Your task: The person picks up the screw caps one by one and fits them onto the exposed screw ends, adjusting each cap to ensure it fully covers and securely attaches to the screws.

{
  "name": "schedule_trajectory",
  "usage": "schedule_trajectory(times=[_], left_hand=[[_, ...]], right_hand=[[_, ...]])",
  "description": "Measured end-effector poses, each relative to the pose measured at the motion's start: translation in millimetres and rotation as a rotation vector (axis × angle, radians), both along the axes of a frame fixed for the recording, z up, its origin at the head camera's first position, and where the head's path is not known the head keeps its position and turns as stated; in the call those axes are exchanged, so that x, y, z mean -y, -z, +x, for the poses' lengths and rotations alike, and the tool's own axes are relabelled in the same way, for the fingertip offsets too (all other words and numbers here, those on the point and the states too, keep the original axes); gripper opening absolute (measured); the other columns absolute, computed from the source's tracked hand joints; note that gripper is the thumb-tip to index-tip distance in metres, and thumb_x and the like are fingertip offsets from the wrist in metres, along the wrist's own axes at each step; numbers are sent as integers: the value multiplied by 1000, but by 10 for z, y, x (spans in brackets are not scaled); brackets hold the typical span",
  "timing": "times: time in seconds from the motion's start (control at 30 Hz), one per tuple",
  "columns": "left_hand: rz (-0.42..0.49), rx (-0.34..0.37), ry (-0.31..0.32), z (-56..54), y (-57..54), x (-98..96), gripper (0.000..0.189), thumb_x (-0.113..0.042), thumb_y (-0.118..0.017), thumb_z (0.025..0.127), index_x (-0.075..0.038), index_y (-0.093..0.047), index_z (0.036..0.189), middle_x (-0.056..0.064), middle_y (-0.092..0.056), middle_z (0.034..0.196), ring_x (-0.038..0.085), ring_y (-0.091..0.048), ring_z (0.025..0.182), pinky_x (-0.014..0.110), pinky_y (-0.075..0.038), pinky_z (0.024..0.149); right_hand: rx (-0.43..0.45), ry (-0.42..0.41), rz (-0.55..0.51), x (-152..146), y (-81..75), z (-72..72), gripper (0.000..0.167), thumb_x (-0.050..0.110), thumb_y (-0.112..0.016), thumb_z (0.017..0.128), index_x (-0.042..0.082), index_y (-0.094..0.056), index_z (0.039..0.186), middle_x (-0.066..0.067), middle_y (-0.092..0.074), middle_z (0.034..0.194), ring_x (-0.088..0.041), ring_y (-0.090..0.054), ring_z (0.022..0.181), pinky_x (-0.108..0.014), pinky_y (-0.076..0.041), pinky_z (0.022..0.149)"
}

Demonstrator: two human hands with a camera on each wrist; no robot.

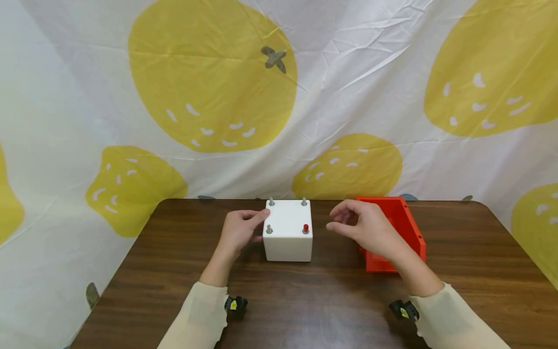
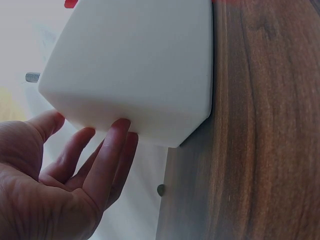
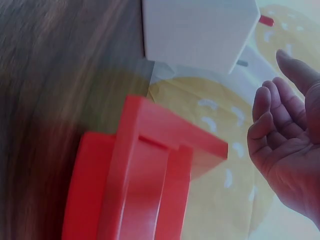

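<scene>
A white box (image 1: 287, 248) stands on the table with upright threaded metal studs at its top corners. A red cap (image 1: 306, 227) covers the front right stud; the front left stud (image 1: 269, 229) is bare, as are the back ones. My left hand (image 1: 240, 231) rests against the box's left side, its thumb on the top edge. In the left wrist view the fingertips (image 2: 120, 126) touch the side face. My right hand (image 1: 366, 227) hovers between the box and a red bin (image 1: 414, 228), fingers loosely bent and thumb apart, holding nothing.
The red bin stands just right of the box, partly behind my right hand and forearm; its contents are hidden. A brown wooden table (image 1: 279, 305) lies beneath everything. Behind its back edge hangs a white cloth (image 1: 331, 111) with yellow fruit shapes.
</scene>
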State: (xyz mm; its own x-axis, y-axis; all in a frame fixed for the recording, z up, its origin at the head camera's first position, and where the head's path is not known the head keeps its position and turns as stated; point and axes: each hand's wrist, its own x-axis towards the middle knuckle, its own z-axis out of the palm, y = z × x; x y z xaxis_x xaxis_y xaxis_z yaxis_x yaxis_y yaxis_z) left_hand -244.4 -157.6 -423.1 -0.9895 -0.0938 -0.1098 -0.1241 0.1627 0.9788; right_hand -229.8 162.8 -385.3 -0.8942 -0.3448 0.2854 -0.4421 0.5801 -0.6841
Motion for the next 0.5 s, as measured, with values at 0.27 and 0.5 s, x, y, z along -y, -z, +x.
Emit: schedule_trajectory(times=[0.27, 0.5], left_hand=[[8, 4, -7, -3, -1, -5, 41, -34, -82, 97, 0, -78, 118, 15, -71, 119, 23, -71, 96, 44, -67, 77], [13, 9, -9, -7, -2, -5, 41, -34, -82, 96, 0, -78, 118, 15, -71, 118, 23, -71, 95, 41, -67, 75]], right_hand=[[19, 44, 44, -161, -42, -4, 24, 30, -87, 92, 20, -73, 109, 6, -70, 93, -17, -65, 86, -31, -57, 74], [1, 66, 62, -284, -43, -40, 22, 26, -87, 93, 18, -74, 109, 4, -70, 92, -18, -64, 85, -28, -57, 69]])
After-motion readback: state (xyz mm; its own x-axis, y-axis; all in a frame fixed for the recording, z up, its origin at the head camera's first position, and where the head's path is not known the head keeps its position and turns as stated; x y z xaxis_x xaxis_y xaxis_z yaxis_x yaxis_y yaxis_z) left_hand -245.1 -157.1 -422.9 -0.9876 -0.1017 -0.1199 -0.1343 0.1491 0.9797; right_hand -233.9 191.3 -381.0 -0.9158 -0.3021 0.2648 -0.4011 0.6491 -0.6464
